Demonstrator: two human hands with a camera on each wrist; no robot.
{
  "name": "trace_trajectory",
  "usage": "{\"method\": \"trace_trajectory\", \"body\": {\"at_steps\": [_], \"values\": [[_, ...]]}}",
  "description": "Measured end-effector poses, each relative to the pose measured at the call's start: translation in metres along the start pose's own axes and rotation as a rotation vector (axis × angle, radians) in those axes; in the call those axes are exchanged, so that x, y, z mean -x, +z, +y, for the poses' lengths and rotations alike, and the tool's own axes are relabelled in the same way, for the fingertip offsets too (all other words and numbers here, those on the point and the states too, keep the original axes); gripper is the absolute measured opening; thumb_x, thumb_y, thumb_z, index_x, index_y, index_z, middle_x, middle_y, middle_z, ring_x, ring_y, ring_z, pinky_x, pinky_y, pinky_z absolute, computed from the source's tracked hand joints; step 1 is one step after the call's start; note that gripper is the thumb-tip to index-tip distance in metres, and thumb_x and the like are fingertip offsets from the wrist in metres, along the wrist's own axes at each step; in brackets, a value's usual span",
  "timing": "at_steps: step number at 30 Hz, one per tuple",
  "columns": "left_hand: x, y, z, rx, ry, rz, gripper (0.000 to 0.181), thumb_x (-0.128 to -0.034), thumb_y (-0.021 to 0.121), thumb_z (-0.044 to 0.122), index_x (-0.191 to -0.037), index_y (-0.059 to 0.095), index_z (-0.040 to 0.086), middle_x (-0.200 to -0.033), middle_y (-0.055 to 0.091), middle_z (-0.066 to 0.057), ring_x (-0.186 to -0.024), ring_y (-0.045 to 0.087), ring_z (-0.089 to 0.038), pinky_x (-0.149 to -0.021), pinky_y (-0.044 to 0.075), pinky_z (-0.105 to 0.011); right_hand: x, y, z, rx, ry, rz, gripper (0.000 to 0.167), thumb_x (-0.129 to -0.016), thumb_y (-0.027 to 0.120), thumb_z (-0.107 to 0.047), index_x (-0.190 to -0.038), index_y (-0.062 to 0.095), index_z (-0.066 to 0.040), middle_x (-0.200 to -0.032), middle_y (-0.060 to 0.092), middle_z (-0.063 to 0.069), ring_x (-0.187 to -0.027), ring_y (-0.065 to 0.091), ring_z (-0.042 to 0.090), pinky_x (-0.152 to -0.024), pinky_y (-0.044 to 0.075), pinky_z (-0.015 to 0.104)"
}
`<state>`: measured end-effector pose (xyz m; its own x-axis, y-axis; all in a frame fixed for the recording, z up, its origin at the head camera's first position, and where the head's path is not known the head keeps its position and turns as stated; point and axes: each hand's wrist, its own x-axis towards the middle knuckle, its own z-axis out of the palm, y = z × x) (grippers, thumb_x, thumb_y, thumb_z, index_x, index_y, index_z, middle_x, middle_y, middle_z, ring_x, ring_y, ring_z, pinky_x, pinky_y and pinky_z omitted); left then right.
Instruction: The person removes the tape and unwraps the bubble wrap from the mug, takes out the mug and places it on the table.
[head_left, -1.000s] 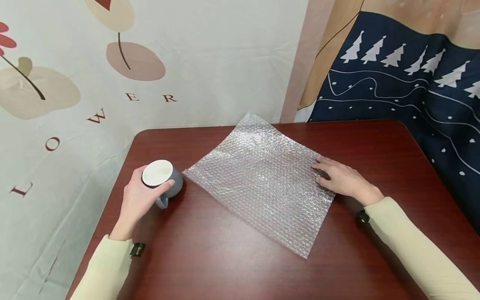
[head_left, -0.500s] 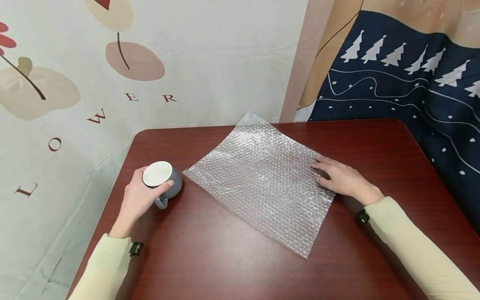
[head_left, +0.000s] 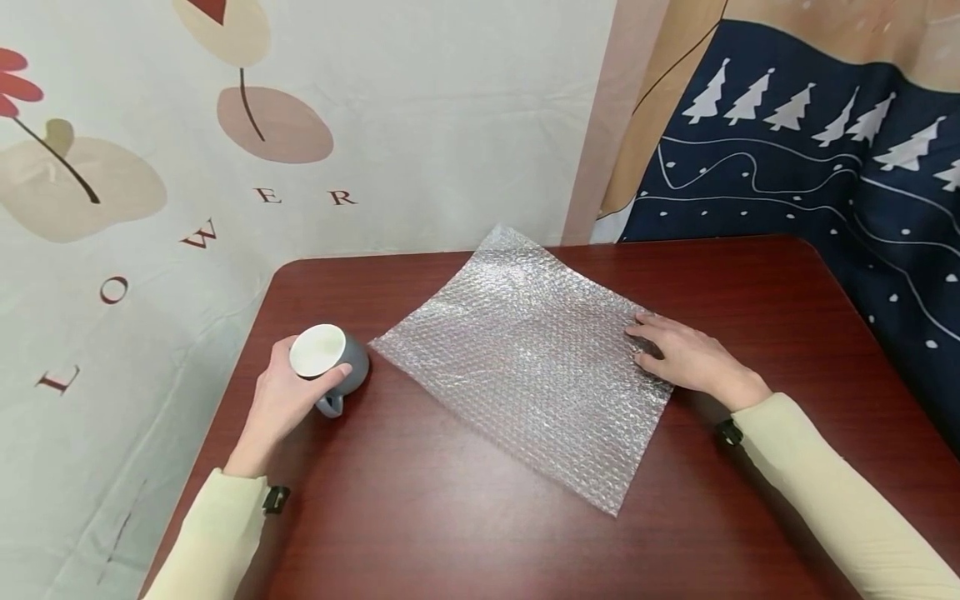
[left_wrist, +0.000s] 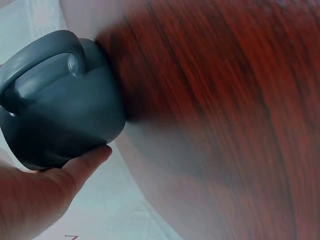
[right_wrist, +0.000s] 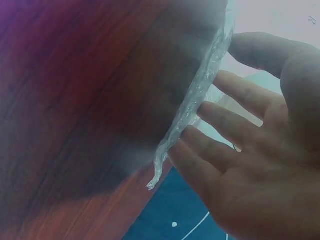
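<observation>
On the left of the table, my left hand (head_left: 283, 398) grips a dark grey mug (head_left: 354, 367) with a white inside, thumb on the near side. Its handle (left_wrist: 45, 52) shows clearly in the left wrist view; the other fingers are mostly hidden behind the mug. A square sheet of clear bubble wrap (head_left: 525, 367) lies cornerwise across the middle, its left corner close to the mug. My right hand (head_left: 686, 358) rests with spread fingertips on the sheet's right edge. The right wrist view shows those fingers extended against the bubble wrap (right_wrist: 192, 100) edge.
A dark red wood-grain table (head_left: 420, 517) carries everything. Behind it hangs a pale cloth (head_left: 450, 125) with printed letters and flowers. To the right hangs a navy cloth (head_left: 795, 175) with white trees.
</observation>
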<state>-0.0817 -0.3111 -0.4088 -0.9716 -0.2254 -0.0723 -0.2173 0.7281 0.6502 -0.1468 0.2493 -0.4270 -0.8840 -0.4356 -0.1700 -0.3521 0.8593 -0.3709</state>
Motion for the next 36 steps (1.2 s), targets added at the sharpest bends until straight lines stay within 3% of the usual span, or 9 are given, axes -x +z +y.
{"method": "trace_trajectory", "body": {"at_steps": [4,8,10,15,19,24,29,33,36], "values": [[-0.002,-0.002,0.003,-0.017,0.012,-0.029,0.102,-0.0882,0.077,0.053,-0.160,0.024,0.004,-0.147,0.048,-0.027,-0.128,0.050,-0.044,-0.098,0.045,-0.060,0.003,-0.001,0.001,0.025,0.000,0.002,0.054,-0.098,0.071,-0.023,-0.147,0.058,-0.004,-0.157,0.041,0.029,-0.143,0.039,0.049,-0.110,0.039,0.069],[-0.004,-0.005,0.007,-0.033,0.047,-0.024,0.112,-0.0886,0.077,0.054,-0.166,0.011,0.006,-0.162,0.032,-0.027,-0.140,0.040,-0.048,-0.106,0.039,-0.068,0.009,-0.002,0.000,0.054,-0.008,0.008,0.053,-0.097,0.072,-0.022,-0.145,0.059,-0.002,-0.154,0.044,0.031,-0.138,0.044,0.052,-0.109,0.040,0.068],[-0.004,-0.005,0.011,-0.037,0.083,0.020,0.110,-0.0902,0.075,0.053,-0.167,0.011,0.007,-0.166,0.026,-0.024,-0.144,0.035,-0.049,-0.108,0.036,-0.070,0.013,-0.002,0.000,0.066,-0.015,0.017,0.052,-0.097,0.072,-0.022,-0.144,0.060,-0.002,-0.152,0.046,0.032,-0.135,0.047,0.053,-0.109,0.040,0.068],[0.001,0.003,0.033,-0.013,0.223,0.170,0.090,-0.0936,0.071,0.046,-0.164,0.028,0.010,-0.168,0.028,-0.012,-0.154,0.026,-0.038,-0.114,0.029,-0.070,0.027,0.000,-0.003,0.084,-0.021,0.050,0.048,-0.094,0.075,-0.023,-0.137,0.066,-0.004,-0.140,0.057,0.029,-0.123,0.055,0.049,-0.103,0.047,0.065],[0.005,0.017,0.053,-0.006,0.339,0.220,0.081,-0.0930,0.072,0.041,-0.159,0.038,0.007,-0.167,0.031,-0.011,-0.157,0.021,-0.032,-0.119,0.026,-0.067,0.038,0.004,-0.010,0.083,-0.028,0.061,0.045,-0.090,0.081,-0.023,-0.131,0.072,-0.006,-0.126,0.062,0.024,-0.108,0.060,0.039,-0.092,0.054,0.058],[0.008,0.038,0.075,-0.011,0.449,0.199,0.080,-0.0917,0.074,0.037,-0.155,0.041,0.002,-0.164,0.035,-0.017,-0.156,0.023,-0.036,-0.124,0.023,-0.056,0.048,0.008,-0.020,0.078,-0.043,0.058,0.043,-0.086,0.085,-0.024,-0.125,0.075,-0.008,-0.112,0.063,0.015,-0.089,0.058,0.026,-0.076,0.055,0.043],[0.005,0.056,0.092,-0.037,0.514,0.155,0.079,-0.0917,0.074,0.039,-0.153,0.043,-0.001,-0.163,0.037,-0.018,-0.154,0.026,-0.038,-0.124,0.024,-0.053,0.057,0.011,-0.031,0.071,-0.066,0.045,0.041,-0.085,0.086,-0.026,-0.121,0.076,-0.011,-0.099,0.060,0.006,-0.077,0.051,0.016,-0.064,0.049,0.032],[0.004,0.067,0.100,-0.065,0.509,0.093,0.079,-0.0929,0.072,0.042,-0.154,0.042,0.001,-0.164,0.035,-0.017,-0.155,0.024,-0.037,-0.122,0.027,-0.058,0.061,0.011,-0.036,0.074,-0.087,0.048,0.038,-0.086,0.085,-0.029,-0.119,0.077,-0.013,-0.097,0.062,0.004,-0.075,0.051,0.015,-0.064,0.049,0.032],[0.002,0.074,0.103,-0.100,0.500,0.054,0.080,-0.0935,0.071,0.044,-0.155,0.042,0.002,-0.165,0.033,-0.016,-0.156,0.022,-0.037,-0.121,0.029,-0.059,0.061,0.008,-0.035,0.081,-0.086,0.091,0.038,-0.091,0.080,-0.032,-0.122,0.076,-0.011,-0.104,0.066,0.008,-0.084,0.060,0.022,-0.073,0.056,0.042]]}}
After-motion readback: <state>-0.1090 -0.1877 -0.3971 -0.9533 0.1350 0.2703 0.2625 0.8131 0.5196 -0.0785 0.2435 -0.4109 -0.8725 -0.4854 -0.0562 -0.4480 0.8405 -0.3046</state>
